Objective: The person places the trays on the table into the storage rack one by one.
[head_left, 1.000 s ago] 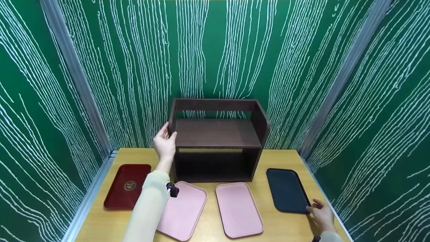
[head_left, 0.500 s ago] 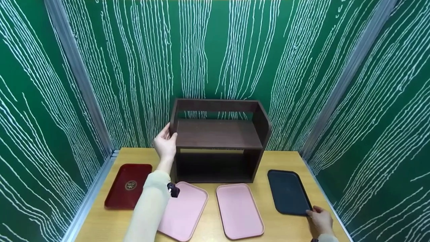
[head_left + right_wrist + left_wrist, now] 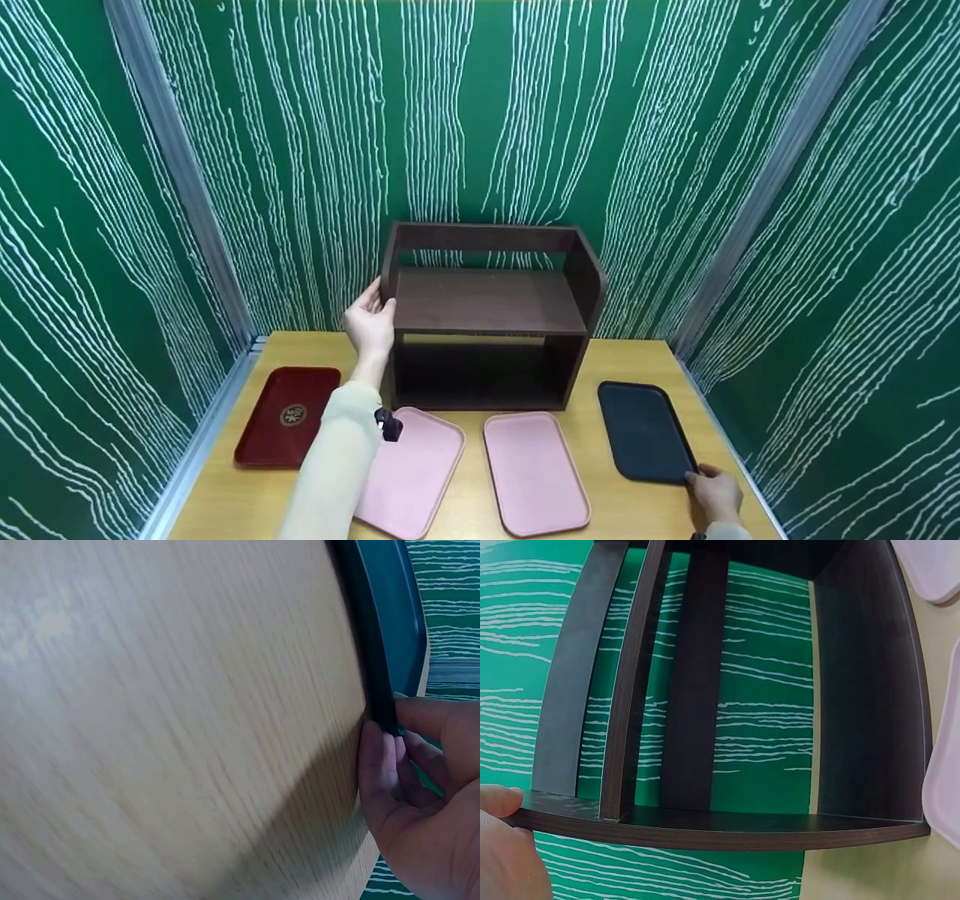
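A dark brown two-tier shelf [image 3: 491, 300] stands at the back of the table. My left hand [image 3: 370, 326] grips the edge of its left side panel, thumb on the inner side; the left wrist view shows that panel [image 3: 727, 832] running across the frame. At the right, my right hand [image 3: 717, 493] pinches the near right corner of a dark blue tray [image 3: 645, 431]. In the right wrist view, the thumb lies on the rim of the tray [image 3: 382, 630] and the fingers [image 3: 379, 765] are curled below it.
Two pink trays [image 3: 536, 472] lie in front of the shelf, the left one partly behind my left forearm. A dark red tray [image 3: 281, 435] with a round gold emblem lies at the left. Green walls with white lines surround the wooden table [image 3: 615, 510].
My right hand has closed from beside the dark blue tray onto its near right corner. The left hand keeps its hold on the shelf, and the view has shifted slightly.
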Tool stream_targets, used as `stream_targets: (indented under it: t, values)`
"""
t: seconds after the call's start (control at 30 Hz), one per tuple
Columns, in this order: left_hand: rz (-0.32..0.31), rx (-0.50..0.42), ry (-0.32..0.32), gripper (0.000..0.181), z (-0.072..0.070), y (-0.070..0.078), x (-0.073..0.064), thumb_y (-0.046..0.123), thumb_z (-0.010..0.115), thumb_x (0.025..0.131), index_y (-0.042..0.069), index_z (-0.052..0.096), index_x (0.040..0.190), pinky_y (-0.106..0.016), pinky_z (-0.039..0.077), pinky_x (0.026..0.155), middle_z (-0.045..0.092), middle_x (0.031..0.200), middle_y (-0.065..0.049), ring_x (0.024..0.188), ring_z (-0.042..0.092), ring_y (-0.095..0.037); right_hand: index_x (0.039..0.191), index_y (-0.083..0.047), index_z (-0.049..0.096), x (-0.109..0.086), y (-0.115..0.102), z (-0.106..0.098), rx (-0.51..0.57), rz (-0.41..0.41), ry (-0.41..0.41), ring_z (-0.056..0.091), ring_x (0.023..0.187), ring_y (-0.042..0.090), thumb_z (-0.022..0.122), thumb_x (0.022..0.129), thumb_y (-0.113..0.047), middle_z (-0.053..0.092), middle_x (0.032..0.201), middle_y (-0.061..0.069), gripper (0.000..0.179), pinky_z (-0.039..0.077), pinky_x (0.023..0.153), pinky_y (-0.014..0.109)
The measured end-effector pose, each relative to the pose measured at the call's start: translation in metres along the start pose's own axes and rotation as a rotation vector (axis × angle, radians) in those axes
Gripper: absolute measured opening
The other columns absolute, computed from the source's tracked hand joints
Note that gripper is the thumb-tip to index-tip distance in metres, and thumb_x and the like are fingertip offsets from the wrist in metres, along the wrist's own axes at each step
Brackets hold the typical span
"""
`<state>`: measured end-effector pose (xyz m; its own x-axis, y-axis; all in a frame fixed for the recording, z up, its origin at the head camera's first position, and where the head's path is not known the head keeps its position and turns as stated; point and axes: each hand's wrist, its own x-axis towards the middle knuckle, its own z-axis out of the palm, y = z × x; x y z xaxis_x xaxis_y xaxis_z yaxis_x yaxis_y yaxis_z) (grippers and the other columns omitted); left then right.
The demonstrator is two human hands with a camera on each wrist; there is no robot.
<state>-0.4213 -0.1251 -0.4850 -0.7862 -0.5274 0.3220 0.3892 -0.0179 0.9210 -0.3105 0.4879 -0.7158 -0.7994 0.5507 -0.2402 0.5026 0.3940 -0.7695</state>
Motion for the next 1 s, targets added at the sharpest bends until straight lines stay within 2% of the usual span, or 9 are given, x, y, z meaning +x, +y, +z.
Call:
stream_targets:
  t: [0.23,0.5,0.7,0.8,0.87,0.93,1.0]
  values:
    - [0.019,0.014,-0.004,0.046,0.002,0.0,0.001,-0.015,0.072,0.093,-0.003,0.071,0.137,-0.041,0.055,0.108,0.068,0.136,-0.023,0.128,0.066,-0.036,0.137,0.016,0.058,0.0,0.006,-0.004,-0.067,-0.11,0.017,0.052,0.129,0.057,0.069,0.097,-0.016,0.064,0.135,0.034,0.052,0.04,0.117,0.062]
    - [0.028,0.025,-0.011,0.046,0.003,-0.003,0.002,-0.014,0.072,0.093,-0.002,0.071,0.138,-0.039,0.055,0.108,0.069,0.136,-0.023,0.127,0.067,-0.035,0.138,0.015,0.058,0.003,0.006,-0.004,-0.031,-0.082,0.018,0.049,0.133,0.057,0.069,0.097,-0.014,0.059,0.14,0.035,0.051,0.036,0.12,0.062]
    - [0.032,0.009,-0.006,0.045,0.001,-0.003,0.003,-0.012,0.071,0.094,-0.002,0.07,0.138,-0.038,0.055,0.108,0.069,0.137,-0.022,0.128,0.067,-0.034,0.139,0.014,0.058,0.004,-0.002,-0.004,0.01,-0.052,0.021,0.046,0.136,0.056,0.067,0.097,-0.01,0.056,0.144,0.035,0.05,0.033,0.122,0.061]
    - [0.038,0.01,-0.007,0.045,0.0,-0.002,0.003,-0.012,0.071,0.095,-0.002,0.07,0.139,-0.038,0.055,0.108,0.069,0.137,-0.023,0.127,0.067,-0.035,0.142,0.014,0.056,0.005,-0.006,-0.003,0.077,-0.001,0.012,0.045,0.138,0.053,0.065,0.099,-0.008,0.053,0.148,0.034,0.049,0.036,0.121,0.059]
    - [0.032,0.018,-0.008,0.045,0.0,-0.002,0.002,-0.012,0.072,0.094,-0.002,0.07,0.139,-0.038,0.056,0.108,0.069,0.136,-0.022,0.127,0.068,-0.034,0.144,0.014,0.053,0.004,-0.007,-0.003,0.163,0.055,0.003,0.051,0.134,0.048,0.064,0.099,-0.004,0.051,0.15,0.034,0.05,0.046,0.116,0.054]
    - [0.019,0.031,-0.007,0.046,0.0,-0.002,0.001,-0.011,0.072,0.094,-0.001,0.07,0.139,-0.038,0.056,0.107,0.069,0.136,-0.022,0.127,0.068,-0.034,0.147,0.013,0.051,0.004,-0.007,-0.003,0.263,0.119,-0.005,0.061,0.12,0.04,0.064,0.099,-0.001,0.048,0.152,0.035,0.052,0.059,0.101,0.044]
    - [0.01,0.04,-0.006,0.046,0.0,-0.003,0.001,-0.011,0.073,0.094,0.0,0.071,0.138,-0.038,0.056,0.107,0.07,0.136,-0.022,0.127,0.068,-0.034,0.15,0.012,0.049,0.002,-0.007,-0.004,0.368,0.177,-0.013,0.067,0.099,0.027,0.064,0.098,0.002,0.048,0.151,0.035,0.055,0.064,0.084,0.033]
